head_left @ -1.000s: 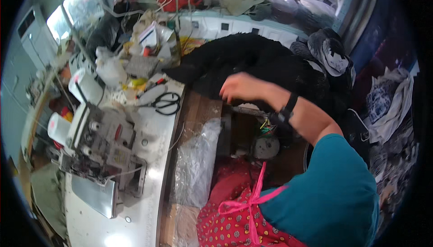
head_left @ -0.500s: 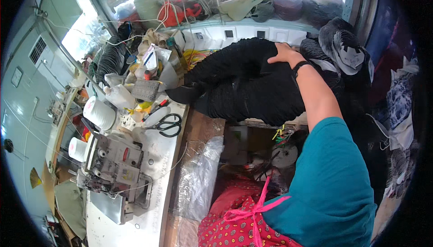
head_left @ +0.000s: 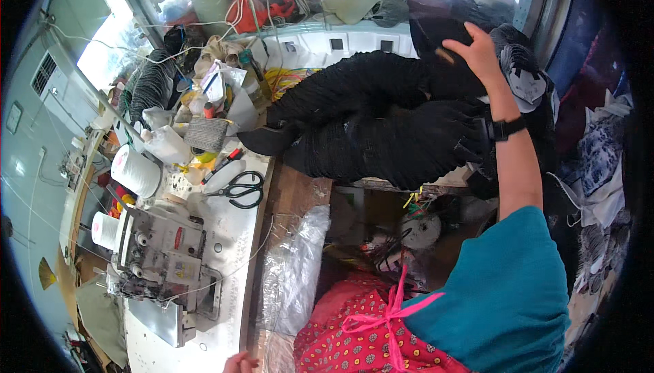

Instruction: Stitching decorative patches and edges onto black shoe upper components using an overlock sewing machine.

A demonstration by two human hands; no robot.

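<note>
Two long, ruffled bundles of black fabric pieces (head_left: pixel 388 141) lie across the far end of the bench, a smooth flap sticking out at their left end. My right hand (head_left: pixel 480 56) is above their right end. Its thumb and fingers close on a raised black fabric piece (head_left: pixel 432 36); part of the grip is hidden or blurred. Only the fingers of my left hand (head_left: pixel 242 363) show at the lower edge, beside the white machine table (head_left: pixel 228 291). They are slightly bent and apart, with nothing seen in them.
A white overlock sewing machine (head_left: pixel 167 250) stands at left, with thread cones (head_left: pixel 136 171) behind it. Black-handled scissors (head_left: pixel 242 189) lie near the table edge. Clear plastic wrap (head_left: pixel 300 264) covers a board in front. Grey fabric bundles (head_left: pixel 521 66) are piled at far right.
My right hand has moved off the bundle's top, up and to the right, and a black piece now stands raised beside it. My left fingers have come into view at the bottom.
</note>
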